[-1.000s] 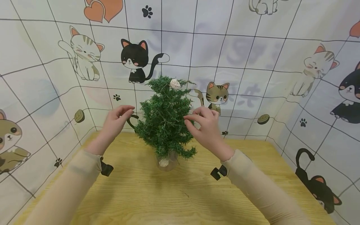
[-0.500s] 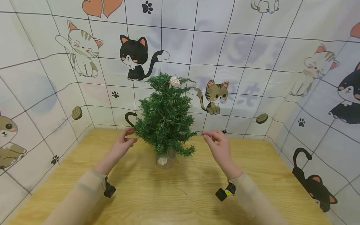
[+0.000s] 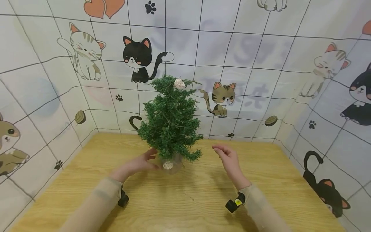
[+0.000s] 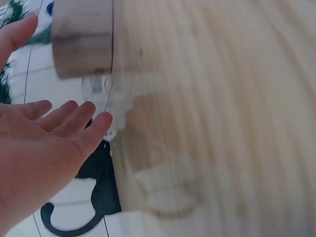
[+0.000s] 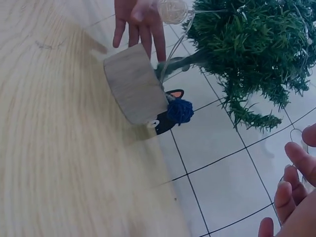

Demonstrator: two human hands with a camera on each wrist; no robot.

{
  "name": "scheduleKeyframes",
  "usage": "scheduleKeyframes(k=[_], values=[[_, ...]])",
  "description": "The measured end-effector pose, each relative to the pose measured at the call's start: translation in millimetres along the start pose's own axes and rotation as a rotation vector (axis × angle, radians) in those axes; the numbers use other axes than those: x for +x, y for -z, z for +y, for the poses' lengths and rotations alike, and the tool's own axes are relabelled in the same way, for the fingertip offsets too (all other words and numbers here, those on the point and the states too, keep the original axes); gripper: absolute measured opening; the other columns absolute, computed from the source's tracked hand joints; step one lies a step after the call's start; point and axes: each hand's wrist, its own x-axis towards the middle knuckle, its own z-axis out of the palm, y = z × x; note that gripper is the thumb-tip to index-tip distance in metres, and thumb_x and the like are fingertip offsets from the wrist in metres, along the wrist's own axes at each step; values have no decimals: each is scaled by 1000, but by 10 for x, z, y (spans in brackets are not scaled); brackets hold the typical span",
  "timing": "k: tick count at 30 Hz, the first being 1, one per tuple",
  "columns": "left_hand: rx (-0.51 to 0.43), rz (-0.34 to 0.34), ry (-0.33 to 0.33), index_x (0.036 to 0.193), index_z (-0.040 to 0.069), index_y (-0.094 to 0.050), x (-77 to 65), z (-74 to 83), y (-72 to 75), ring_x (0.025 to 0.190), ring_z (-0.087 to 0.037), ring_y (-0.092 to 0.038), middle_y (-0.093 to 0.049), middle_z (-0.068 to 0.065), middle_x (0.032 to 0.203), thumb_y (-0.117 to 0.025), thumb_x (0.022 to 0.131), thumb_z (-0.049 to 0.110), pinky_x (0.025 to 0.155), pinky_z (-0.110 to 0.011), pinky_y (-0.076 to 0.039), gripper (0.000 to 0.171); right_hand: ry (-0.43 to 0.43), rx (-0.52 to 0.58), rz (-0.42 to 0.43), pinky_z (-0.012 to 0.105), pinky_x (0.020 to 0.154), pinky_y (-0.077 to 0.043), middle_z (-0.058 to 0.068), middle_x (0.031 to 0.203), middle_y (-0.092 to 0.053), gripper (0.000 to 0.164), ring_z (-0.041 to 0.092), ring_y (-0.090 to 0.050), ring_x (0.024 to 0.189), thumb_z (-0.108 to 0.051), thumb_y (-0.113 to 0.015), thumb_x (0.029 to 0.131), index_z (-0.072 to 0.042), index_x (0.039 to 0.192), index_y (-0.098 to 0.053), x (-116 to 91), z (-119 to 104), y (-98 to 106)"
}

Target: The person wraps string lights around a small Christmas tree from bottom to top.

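Observation:
A small artificial Christmas tree [image 3: 171,125] stands upright on the table, in a round wooden base [image 5: 136,84]. One white woven ball [image 3: 179,83] sits near its top and another white woven ball [image 3: 167,165] hangs in front of the base. A blue woven ball [image 5: 180,111] shows beside the base in the right wrist view, with a thin pale wire near it. My left hand [image 3: 142,162] reaches low to the base's left side, fingers spread apart and palm facing it. My right hand [image 3: 229,159] hovers right of the tree, fingers loosely bent, with nothing visible in them.
The wooden table [image 3: 188,206] is light and grained. Around its back and sides hangs a white gridded wall sheet [image 3: 249,80] printed with cartoon cats. Each wrist carries a small black camera, such as the right one [image 3: 232,205].
Both hands have come down from beside the branches. The left has moved inward to the base, while the right has drawn away to the tree's right. The tree stays in place.

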Motion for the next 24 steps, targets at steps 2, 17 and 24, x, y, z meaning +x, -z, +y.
scheduleKeyframes(k=[2,17,24], values=[[47,7,15,154,1,-13,80,-3,-67,139,-41,-27,-23,-23,155,-79,80,23,104,-53,-35,102,-23,-10,-5,29,85,-45,13,122,-60,28,18,-54,105,-20,-57,100,-1,117,-67,-5,19,8],[223,50,19,144,-11,-33,340,18,-136,131,-43,-39,-38,-29,144,-85,72,25,101,-52,-38,96,-119,33,-75,52,95,-39,13,128,-58,31,28,-50,114,-20,-55,100,1,120,-65,-46,227,-58],[183,152,-35,128,1,-55,371,158,-349,98,-26,-59,-60,-13,116,-92,62,28,82,-40,-52,80,-152,52,-96,47,93,-40,15,130,-57,32,26,-50,112,-20,-53,101,2,123,-63,-17,282,-129]])
